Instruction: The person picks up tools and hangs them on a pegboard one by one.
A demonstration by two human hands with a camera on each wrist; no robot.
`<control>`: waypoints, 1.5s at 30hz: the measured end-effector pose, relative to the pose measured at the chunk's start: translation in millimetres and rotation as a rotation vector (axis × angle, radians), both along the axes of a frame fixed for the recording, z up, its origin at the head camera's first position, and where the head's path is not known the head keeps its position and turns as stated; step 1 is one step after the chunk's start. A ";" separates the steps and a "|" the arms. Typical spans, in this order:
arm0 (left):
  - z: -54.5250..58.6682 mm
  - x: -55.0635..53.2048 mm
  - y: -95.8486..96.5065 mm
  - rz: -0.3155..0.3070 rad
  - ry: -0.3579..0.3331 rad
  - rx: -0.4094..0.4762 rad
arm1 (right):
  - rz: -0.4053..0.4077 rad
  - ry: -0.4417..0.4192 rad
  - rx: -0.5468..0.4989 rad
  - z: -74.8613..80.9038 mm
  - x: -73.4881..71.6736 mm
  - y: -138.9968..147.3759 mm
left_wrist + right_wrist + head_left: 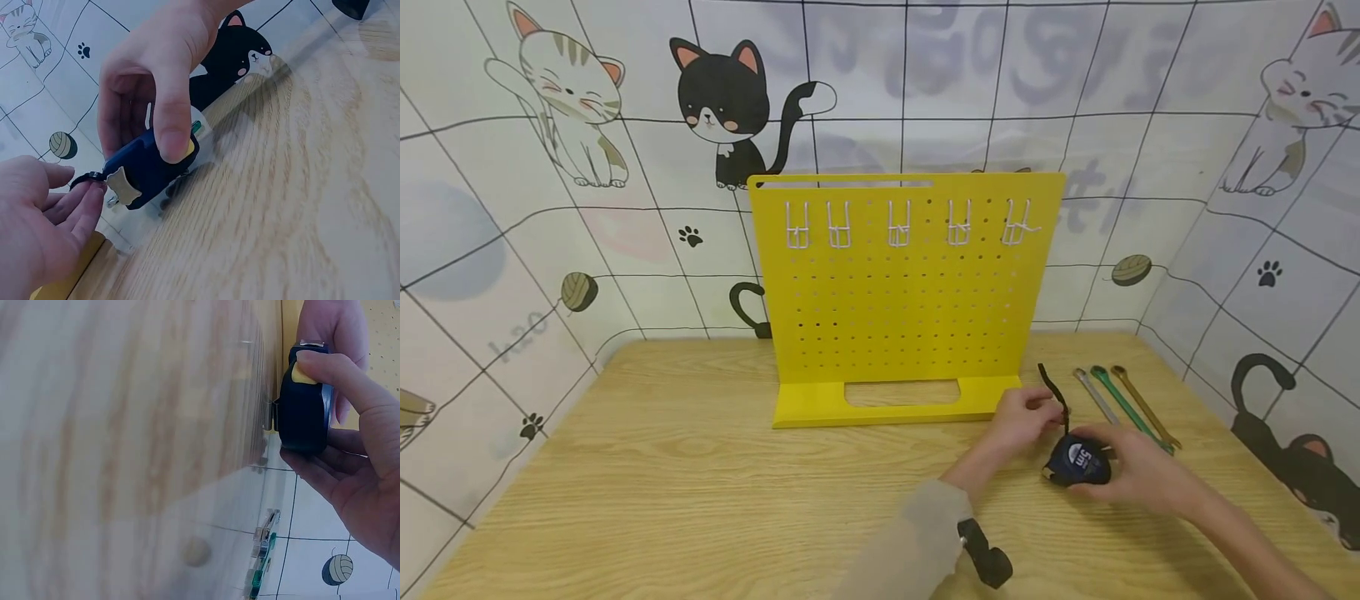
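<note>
Cat-printed wall [865,83] behind desk [685,492]: tape measure [1078,460] gripped by the right hand [1138,469] near the pegboard [898,300].
Left wrist: black strap [94,175] pinched by the left hand [47,219]. Right wrist: yellow button [302,374] touched by the thumb; grasping judged done, release not yet made.

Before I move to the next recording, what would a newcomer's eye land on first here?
Most likely the bright yellow pegboard standing toward the back of the wooden table, with five white wire hooks in a row near its top. Next, probably the dark tape measure near the board's right front corner, gripped by the right hand while the left hand touches its strap. Three wrenches lie just beyond the right hand.
</note>
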State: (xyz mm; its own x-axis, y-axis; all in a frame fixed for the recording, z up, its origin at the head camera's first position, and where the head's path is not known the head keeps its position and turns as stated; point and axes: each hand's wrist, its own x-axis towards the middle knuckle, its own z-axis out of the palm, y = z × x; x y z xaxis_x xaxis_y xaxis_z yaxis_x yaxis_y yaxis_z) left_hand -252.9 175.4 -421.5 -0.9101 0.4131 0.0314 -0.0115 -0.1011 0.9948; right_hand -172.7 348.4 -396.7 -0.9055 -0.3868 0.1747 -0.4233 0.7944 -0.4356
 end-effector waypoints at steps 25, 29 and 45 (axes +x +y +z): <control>16.3 -5.4 3.7 0.189 -0.064 0.306 | 0.007 0.017 -0.014 5.8 3.4 -6.4; 19.2 -8.9 -0.2 0.172 -0.041 0.321 | 0.029 0.045 -0.019 8.8 1.6 -8.9; 42.0 -21.4 -15.7 0.244 0.101 0.401 | 0.042 0.073 -0.083 21.7 -10.3 -24.1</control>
State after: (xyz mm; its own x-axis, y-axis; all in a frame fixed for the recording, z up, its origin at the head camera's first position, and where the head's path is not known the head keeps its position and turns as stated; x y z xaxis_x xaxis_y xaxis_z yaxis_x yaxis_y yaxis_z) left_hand -274.3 159.7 -379.5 -0.9632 0.1251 0.2377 0.1548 -0.4645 0.8719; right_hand -183.0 324.3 -375.0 -0.8724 -0.4057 0.2725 -0.4886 0.7377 -0.4660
